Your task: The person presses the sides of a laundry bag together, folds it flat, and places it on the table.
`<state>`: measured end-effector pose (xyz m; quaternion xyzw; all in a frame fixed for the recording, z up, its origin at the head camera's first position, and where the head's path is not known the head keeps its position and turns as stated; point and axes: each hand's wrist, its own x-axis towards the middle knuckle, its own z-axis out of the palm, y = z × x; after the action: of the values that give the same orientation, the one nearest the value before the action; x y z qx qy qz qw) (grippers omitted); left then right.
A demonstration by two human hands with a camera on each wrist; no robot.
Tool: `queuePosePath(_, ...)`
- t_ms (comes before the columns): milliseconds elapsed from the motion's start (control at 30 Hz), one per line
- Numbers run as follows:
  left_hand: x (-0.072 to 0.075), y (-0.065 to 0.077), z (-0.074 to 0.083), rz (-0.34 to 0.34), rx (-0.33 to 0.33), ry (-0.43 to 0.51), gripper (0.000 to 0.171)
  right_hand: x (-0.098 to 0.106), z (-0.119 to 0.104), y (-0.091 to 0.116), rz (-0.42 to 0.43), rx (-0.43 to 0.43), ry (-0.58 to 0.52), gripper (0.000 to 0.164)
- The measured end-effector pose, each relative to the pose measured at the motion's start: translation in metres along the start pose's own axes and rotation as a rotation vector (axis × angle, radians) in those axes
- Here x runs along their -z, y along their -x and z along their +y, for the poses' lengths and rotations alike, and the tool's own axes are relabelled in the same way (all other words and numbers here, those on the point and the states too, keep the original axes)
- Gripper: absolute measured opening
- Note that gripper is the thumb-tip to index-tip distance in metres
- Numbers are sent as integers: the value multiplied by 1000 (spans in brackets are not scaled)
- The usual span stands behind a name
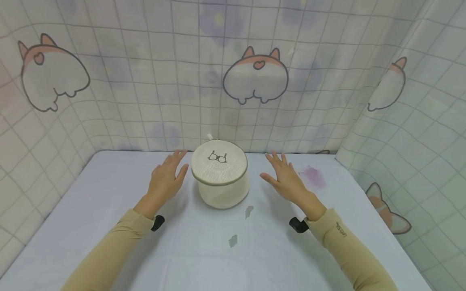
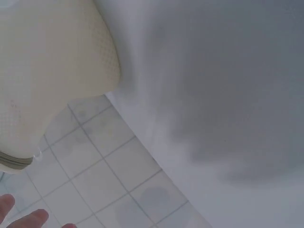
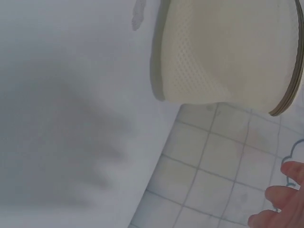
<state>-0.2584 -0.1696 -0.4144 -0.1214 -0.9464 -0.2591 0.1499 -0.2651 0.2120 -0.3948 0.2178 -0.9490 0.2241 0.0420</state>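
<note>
A cream cylindrical mesh laundry bag (image 1: 219, 161) stands upright at the back of the table, its round lid edged by a zipper and printed with a pair of glasses. In the left wrist view the side of the bag (image 2: 52, 61) fills the upper left, and in the right wrist view its side (image 3: 223, 52) fills the upper right. My left hand (image 1: 165, 178) hovers just left of it, fingers extended, holding nothing. On the other side my right hand (image 1: 285, 178) is raised with fingers spread, apart from the bag and also holding nothing.
The bag is on a white-covered table (image 1: 204, 266) bearing two grey patches (image 1: 233, 241) and a pink stain (image 1: 314, 176). A checked curtain (image 1: 196, 101) with printed animals hangs close behind and along the sides.
</note>
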Motion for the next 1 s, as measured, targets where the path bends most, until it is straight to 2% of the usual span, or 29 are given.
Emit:
queuePosePath(133, 2, 1, 2, 19, -9, 30, 54, 0, -4, 0, -16, 0, -41, 79)
queuePosePath(367, 5, -2, 8, -3, 15, 111, 54, 2, -10, -2, -32, -20, -99, 77)
queuePosePath(667, 5, -8, 4, 5, 35, 365, 52, 7, -20, -12, -25, -22, -184, 72)
queuePosePath(1000, 6, -15, 4, 11, 87, 442, 51, 4, -23, -20, -6, -33, -350, 61)
